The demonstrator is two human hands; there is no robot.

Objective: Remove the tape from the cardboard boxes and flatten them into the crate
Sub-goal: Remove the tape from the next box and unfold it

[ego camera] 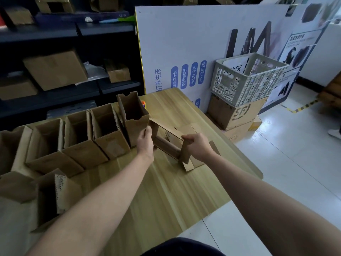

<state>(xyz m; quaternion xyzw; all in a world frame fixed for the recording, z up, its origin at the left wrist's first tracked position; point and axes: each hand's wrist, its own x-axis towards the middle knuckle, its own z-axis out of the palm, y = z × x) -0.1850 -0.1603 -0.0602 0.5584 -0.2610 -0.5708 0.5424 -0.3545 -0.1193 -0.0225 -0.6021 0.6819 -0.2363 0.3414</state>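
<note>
Left hand point(145, 139), right hand point(198, 145) grip box point(168, 145) edges.

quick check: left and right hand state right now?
Left hand: closed, fingers gripping the left side of the opened cardboard box.
Right hand: closed, gripping the right side of the same box.
</note>
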